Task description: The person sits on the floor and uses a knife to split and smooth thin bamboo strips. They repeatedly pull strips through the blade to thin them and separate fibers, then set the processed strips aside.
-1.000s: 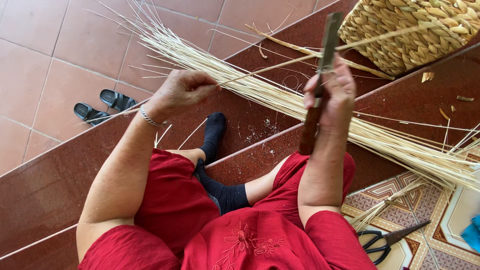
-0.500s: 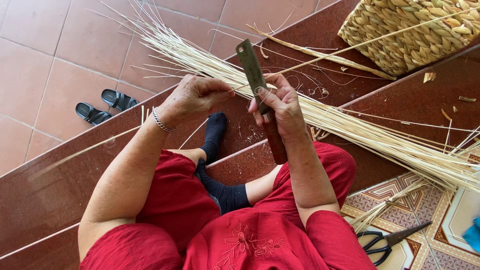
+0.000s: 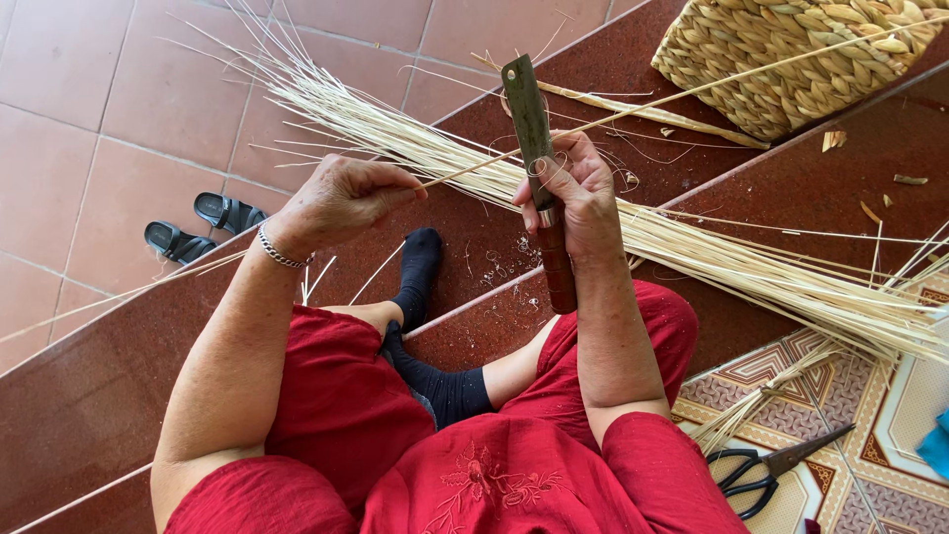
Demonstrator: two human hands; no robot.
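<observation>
Red-brown tiled steps (image 3: 99,396) carry the work, and you sit on them in red clothing. Your right hand (image 3: 578,198) is closed around a knife (image 3: 539,168), wooden handle down, flat blade upright. Your left hand (image 3: 341,203) pinches one thin pale reed strand (image 3: 633,109) that runs up toward the woven basket (image 3: 791,59). A bundle of reed strips (image 3: 751,272) lies across the step beneath both hands. Black scissors (image 3: 766,470) lie on patterned tile at lower right; black sandals (image 3: 203,225) sit on the floor at left.
</observation>
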